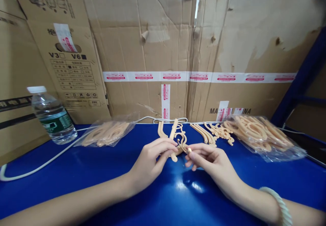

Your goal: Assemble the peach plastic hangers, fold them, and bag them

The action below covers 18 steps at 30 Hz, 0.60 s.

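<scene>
Beige piece (189, 150), mostly hidden, pinched by right fingers (197, 157), left fingers' (165, 145) grip unclear

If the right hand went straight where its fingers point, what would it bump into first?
Beyond the small pale piece it pinches, the right hand would probably meet the thin curved piece first (maybe joined to it), then the left hand. One view leaves the depth unclear.

Tabletop (163, 202) room nearside — curved pieces (204, 134), cardboard (147, 53) beyond
</scene>
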Each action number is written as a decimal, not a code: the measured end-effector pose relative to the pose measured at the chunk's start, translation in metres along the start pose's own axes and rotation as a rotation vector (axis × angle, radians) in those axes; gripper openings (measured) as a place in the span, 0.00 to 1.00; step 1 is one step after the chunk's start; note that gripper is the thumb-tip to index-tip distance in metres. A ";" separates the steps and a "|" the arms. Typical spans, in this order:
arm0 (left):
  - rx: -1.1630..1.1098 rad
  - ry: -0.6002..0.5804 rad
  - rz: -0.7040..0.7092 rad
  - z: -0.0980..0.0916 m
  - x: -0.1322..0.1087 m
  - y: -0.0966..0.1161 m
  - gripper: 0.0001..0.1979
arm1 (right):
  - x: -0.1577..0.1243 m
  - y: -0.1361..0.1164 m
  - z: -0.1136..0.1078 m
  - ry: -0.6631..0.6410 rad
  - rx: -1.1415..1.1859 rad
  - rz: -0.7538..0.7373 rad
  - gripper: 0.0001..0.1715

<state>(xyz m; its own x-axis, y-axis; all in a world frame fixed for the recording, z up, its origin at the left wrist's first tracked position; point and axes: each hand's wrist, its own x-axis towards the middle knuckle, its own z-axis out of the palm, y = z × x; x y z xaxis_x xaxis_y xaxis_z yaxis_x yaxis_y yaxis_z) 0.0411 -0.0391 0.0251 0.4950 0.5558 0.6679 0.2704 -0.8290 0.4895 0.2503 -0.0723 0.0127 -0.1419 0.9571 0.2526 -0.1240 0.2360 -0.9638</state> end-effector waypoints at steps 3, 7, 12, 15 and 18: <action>-0.198 0.002 -0.187 0.007 -0.006 0.006 0.07 | 0.000 0.003 0.000 -0.024 0.018 0.005 0.17; -0.432 -0.001 -0.446 0.013 -0.008 0.004 0.04 | -0.001 0.003 0.000 -0.028 0.041 0.023 0.16; -0.706 0.040 -0.547 0.018 -0.009 0.000 0.25 | -0.003 0.001 0.001 0.013 0.096 0.057 0.18; -0.734 0.052 -0.563 0.020 -0.009 -0.003 0.36 | -0.003 0.001 0.001 0.012 0.083 0.089 0.19; -0.670 0.048 -0.584 0.020 -0.011 -0.004 0.25 | -0.002 0.002 0.001 0.029 0.088 0.137 0.19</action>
<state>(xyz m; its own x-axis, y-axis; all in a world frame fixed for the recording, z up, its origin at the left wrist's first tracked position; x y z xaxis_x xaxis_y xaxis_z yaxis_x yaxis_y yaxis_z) 0.0510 -0.0426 0.0048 0.3902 0.8929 0.2247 -0.0788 -0.2107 0.9744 0.2494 -0.0741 0.0103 -0.1349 0.9841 0.1157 -0.1912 0.0887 -0.9775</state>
